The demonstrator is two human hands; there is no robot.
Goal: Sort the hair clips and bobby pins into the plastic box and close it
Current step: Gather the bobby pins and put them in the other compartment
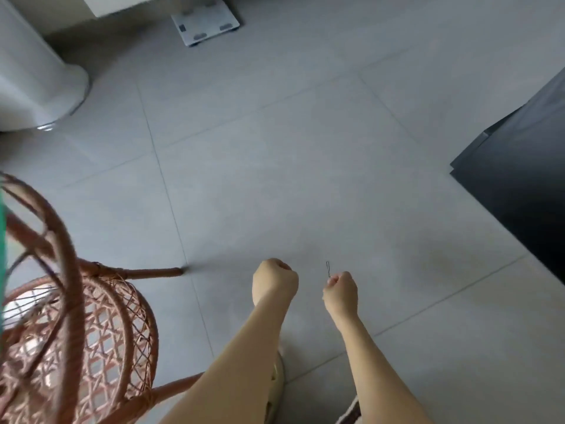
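Observation:
My right hand (341, 290) pinches a thin dark bobby pin (328, 269) that sticks up from its fingertips, above the grey tiled floor. My left hand (275, 281) is curled into a fist just to the left of it; I cannot see whether anything is inside. The two hands are a short gap apart. No plastic box and no hair clips are in view.
A brown rattan chair (76, 316) fills the lower left, one leg (153, 272) reaching toward my left hand. A white rounded base (46, 87) stands at the upper left, a bathroom scale (204, 21) at the top, a black cabinet (526, 179) at the right.

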